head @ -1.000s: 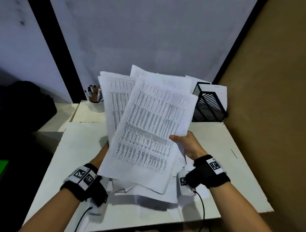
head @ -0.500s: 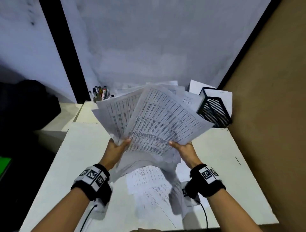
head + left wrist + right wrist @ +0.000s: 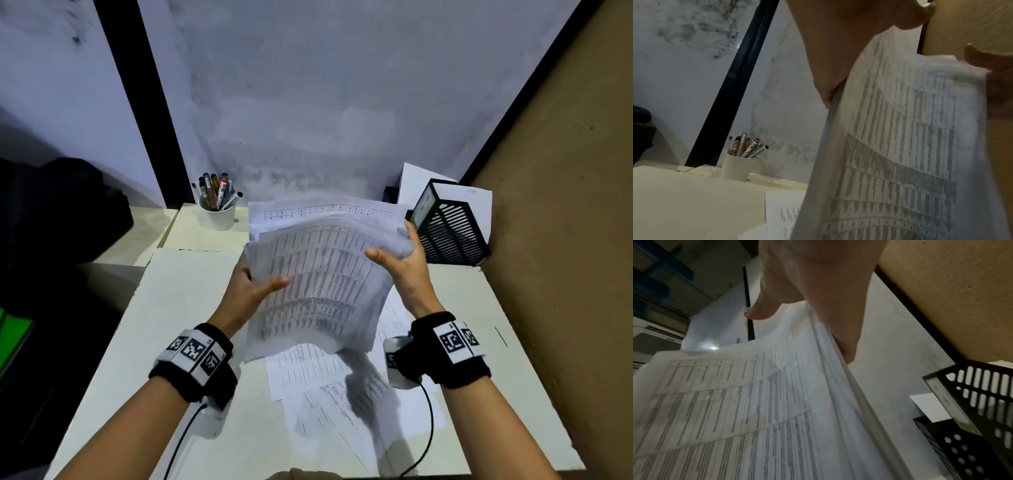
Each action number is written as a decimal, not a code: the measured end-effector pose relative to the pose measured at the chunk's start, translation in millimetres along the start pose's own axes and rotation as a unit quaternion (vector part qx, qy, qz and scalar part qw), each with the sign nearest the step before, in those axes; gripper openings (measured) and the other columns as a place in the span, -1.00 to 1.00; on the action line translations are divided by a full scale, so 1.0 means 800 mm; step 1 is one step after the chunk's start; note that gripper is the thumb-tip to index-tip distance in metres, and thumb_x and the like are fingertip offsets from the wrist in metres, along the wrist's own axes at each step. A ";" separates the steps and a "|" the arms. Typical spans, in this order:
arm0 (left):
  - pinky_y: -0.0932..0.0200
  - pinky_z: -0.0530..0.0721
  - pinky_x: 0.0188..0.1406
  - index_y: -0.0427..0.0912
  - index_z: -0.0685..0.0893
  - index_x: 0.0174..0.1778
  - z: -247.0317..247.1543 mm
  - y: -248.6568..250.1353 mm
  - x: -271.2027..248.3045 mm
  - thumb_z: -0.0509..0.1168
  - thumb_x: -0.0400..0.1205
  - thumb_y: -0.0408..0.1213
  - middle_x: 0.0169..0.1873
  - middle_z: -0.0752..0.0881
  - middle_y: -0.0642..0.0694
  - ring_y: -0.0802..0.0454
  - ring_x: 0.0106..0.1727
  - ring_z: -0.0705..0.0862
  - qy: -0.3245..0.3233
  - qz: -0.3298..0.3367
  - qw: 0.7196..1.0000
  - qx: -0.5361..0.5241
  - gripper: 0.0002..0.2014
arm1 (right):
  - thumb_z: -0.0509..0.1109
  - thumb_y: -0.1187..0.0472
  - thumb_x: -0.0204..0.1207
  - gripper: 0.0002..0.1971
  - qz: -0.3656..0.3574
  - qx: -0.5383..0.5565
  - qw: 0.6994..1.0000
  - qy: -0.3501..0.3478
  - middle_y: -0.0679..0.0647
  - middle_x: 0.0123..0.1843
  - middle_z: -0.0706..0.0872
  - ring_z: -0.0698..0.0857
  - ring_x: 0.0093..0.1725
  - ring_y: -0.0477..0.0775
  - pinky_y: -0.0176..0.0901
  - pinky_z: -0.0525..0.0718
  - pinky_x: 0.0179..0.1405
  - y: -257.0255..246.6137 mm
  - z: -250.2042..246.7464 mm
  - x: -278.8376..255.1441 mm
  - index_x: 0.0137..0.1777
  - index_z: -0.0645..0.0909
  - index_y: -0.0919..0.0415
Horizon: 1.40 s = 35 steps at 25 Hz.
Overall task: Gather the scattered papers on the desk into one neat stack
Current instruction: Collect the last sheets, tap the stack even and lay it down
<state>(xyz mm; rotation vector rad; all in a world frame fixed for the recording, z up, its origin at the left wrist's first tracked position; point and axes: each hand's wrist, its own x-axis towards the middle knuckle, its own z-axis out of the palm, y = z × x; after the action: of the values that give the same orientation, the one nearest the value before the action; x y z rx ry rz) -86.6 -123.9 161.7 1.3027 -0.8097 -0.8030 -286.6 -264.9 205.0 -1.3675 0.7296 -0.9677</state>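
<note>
While a few printed sheets (image 3: 308,370) lie loose on the white desk (image 3: 178,308), the left hand (image 3: 248,291) and right hand (image 3: 406,267) hold a sheaf of papers (image 3: 318,274) in the air above it. Each hand's thumb lies on top, its fingers curled under a side edge. A cup of pens (image 3: 217,214) and a black mesh tray (image 3: 448,229) stand at the back.

the left hand (image 3: 849,53) is gripping the edge of a sheaf of printed papers (image 3: 900,154), thumb lying over the top sheet. left of the sheaf, a white cup of pens (image 3: 737,167) is standing on the desk (image 3: 684,203); another printed sheet (image 3: 781,211) is lying beneath the sheaf.
</note>
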 end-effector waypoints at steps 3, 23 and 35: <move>0.39 0.71 -0.08 0.06 0.47 0.09 0.003 0.002 0.000 0.62 0.01 0.10 0.00 0.67 0.07 0.35 -0.06 0.74 0.012 0.003 1.000 0.002 -0.24 | 0.74 -0.12 -0.26 0.07 0.009 0.004 1.000 0.008 -0.01 0.22 0.62 0.74 0.09 -0.14 -0.31 0.72 0.09 0.005 -0.002 0.001 0.33 0.37 0.04; 0.36 0.71 -0.17 -0.32 0.49 0.27 0.001 -0.039 -0.020 0.44 0.41 -0.48 -0.03 0.70 0.02 0.30 -0.11 0.73 0.085 -0.066 0.994 0.002 -0.51 | 0.64 0.32 0.16 -0.29 0.075 0.002 0.995 0.068 0.13 0.13 0.73 0.76 0.06 0.00 -0.04 0.70 0.09 0.064 0.024 -0.033 0.33 0.44 0.23; 0.26 0.57 -0.07 0.09 0.49 -0.09 0.049 0.053 0.000 0.25 0.41 0.17 -0.17 0.60 0.15 0.15 -0.11 0.60 0.238 0.108 0.964 -0.037 -0.71 | 0.45 0.03 0.44 -0.75 -0.038 0.013 0.954 0.298 0.05 0.05 0.61 0.57 0.08 0.01 -0.17 0.52 0.15 -0.007 0.073 -0.005 -0.03 0.52 0.15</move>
<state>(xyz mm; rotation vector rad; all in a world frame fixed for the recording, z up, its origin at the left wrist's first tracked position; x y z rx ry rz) -118.9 -139.1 207.5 1.2448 -0.5160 -0.3191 -237.9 -234.6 215.8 -1.0840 1.1103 -1.4735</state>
